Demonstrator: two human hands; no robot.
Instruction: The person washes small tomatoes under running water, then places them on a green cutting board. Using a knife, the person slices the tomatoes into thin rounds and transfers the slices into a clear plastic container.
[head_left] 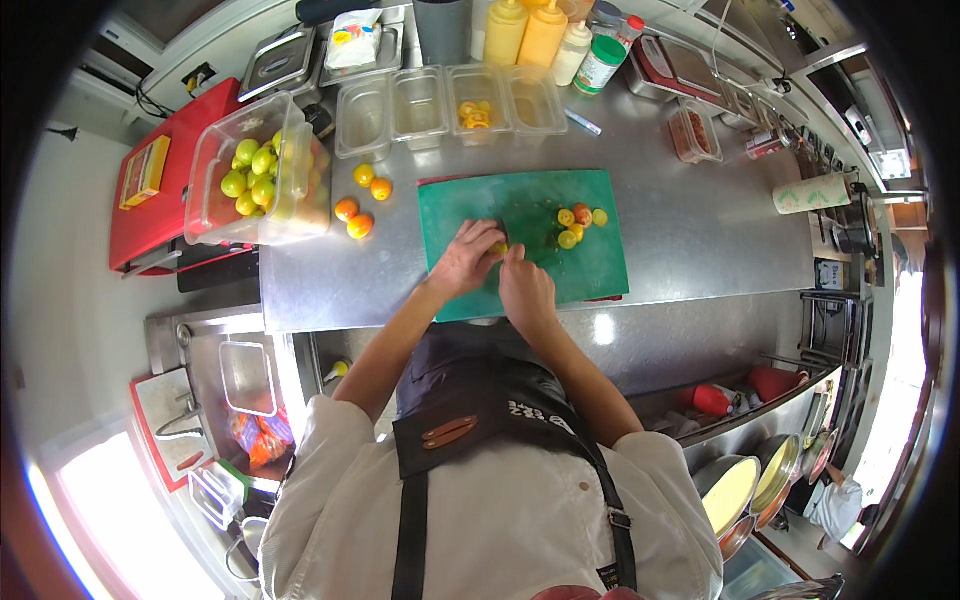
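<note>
My left hand (468, 258) rests on the green cutting board (450, 205), its bent fingers holding a small yellow round fruit (501, 248). Right beside it, my right hand (527, 290) is closed in a fist around what looks like a knife. The handle is hidden in the fist, and only a dark thin edge shows near the left fingertips. On the board's right side lie several cut yellow and orange-red fruit pieces (569, 238). Several whole orange and yellow fruits (360, 226) sit on the steel counter, left of the board.
A clear bin (215, 200) of green-yellow fruit stands at left. Behind the board are clear pans (363, 125); one holds yellow-orange pieces (474, 113). Squeeze bottles (505, 32) and a green-lidded jar (600, 65) line the back. A marker (583, 122) and paper roll (810, 194) lie rightward.
</note>
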